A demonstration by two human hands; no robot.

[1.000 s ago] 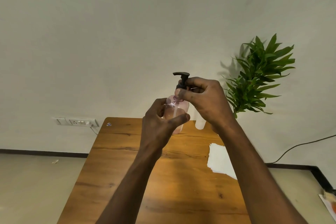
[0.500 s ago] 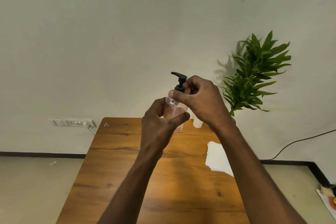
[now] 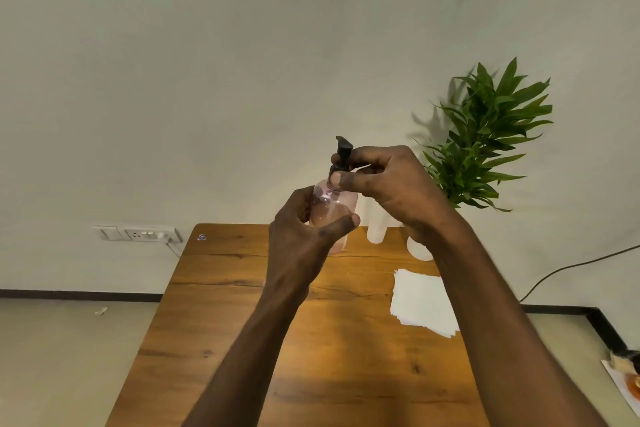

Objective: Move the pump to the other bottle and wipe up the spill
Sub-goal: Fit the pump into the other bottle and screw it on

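Observation:
A clear pink bottle (image 3: 334,206) is held up above the far part of the wooden table (image 3: 214,315). My left hand (image 3: 304,239) wraps around its body. A black pump (image 3: 342,158) sits on the bottle's neck, its spout pointing left and away. My right hand (image 3: 388,184) pinches the pump's collar between thumb and fingers. A white bottle (image 3: 375,225) stands at the table's far edge, partly hidden behind my right hand. A stack of white paper napkins (image 3: 420,302) lies on the right side of the table. No spill is visible.
A green plant (image 3: 491,135) in a white pot (image 3: 419,250) stands at the table's far right corner. A wall socket (image 3: 138,234) with a cable is on the left wall. A black cable (image 3: 571,269) runs along the floor at right.
The pump head has turned on the bottle's neck, its spout swinging from sideways to pointing away. Both hands keep their hold, and the view shifted slightly.

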